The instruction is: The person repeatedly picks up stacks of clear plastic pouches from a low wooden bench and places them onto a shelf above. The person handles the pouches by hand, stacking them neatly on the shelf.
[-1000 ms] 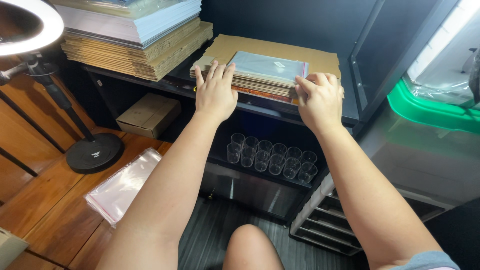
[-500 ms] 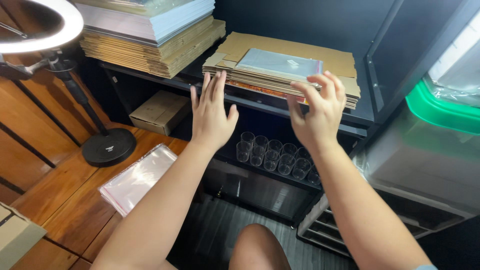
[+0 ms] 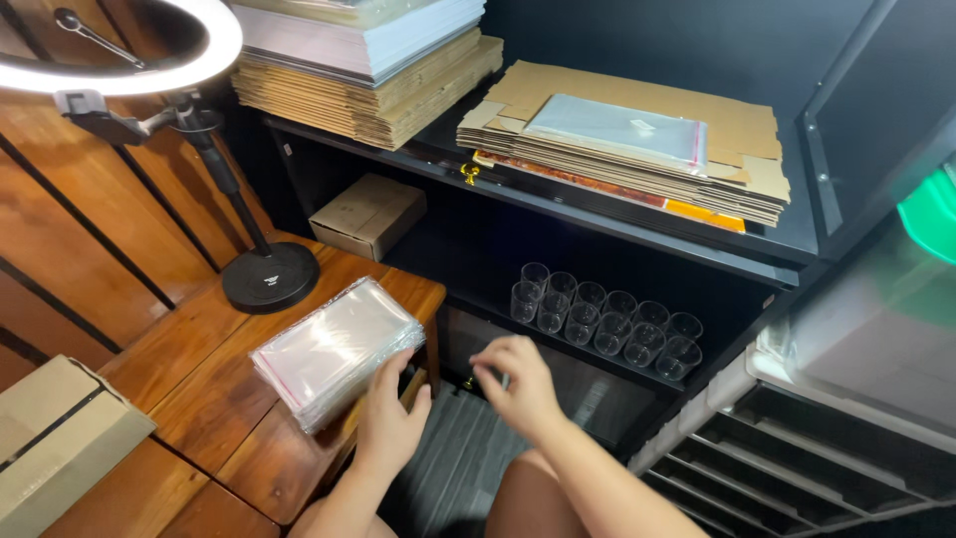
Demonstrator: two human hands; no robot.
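My left hand (image 3: 390,423) was at the near edge of the bag stack (image 3: 334,349) on the wooden table (image 3: 214,399), thumb up against its corner, fingers spread and gripping nothing that I could see. My right hand (image 3: 518,384) hung loose and half open just beside it, empty, over the dark floor. Behind it, clear cups (image 3: 602,319) stood in rows on the low shelf; they looked empty, though the shadow made that hard to judge. On the upper shelf (image 3: 597,214) flat cardboard (image 3: 637,149) lay piled with one clear bag (image 3: 617,130) on top. A taller cardboard pile (image 3: 368,75) sat to its left. A small box (image 3: 366,214) sat under that, and the ring light (image 3: 269,277) stood on the table behind the stack.
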